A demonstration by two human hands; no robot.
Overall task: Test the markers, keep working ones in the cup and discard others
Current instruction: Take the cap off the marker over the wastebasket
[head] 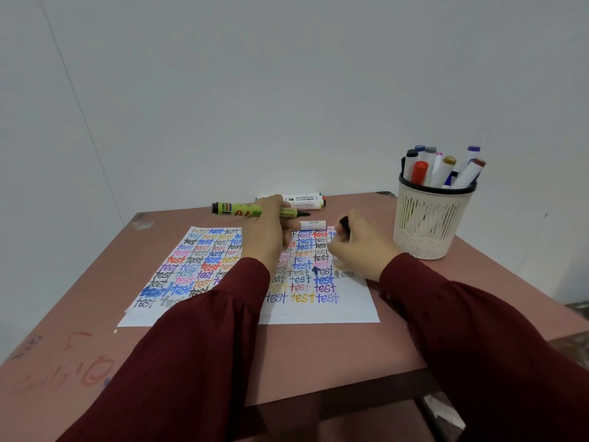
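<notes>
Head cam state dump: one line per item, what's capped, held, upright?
green marker: uncapped, tip bare, held level off the paper
left hand: grips the green marker
right hand: pinches the black cap
cup: upright, holds capped markers
paper: flat, mostly filled with "test" words
whiteboard markers: capped, lying behind the paper
small white marker: lying at the paper's top edge, cap state unclear

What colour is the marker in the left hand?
The marker in the left hand is yellow-green with black ends; the head view shows it best.
</notes>
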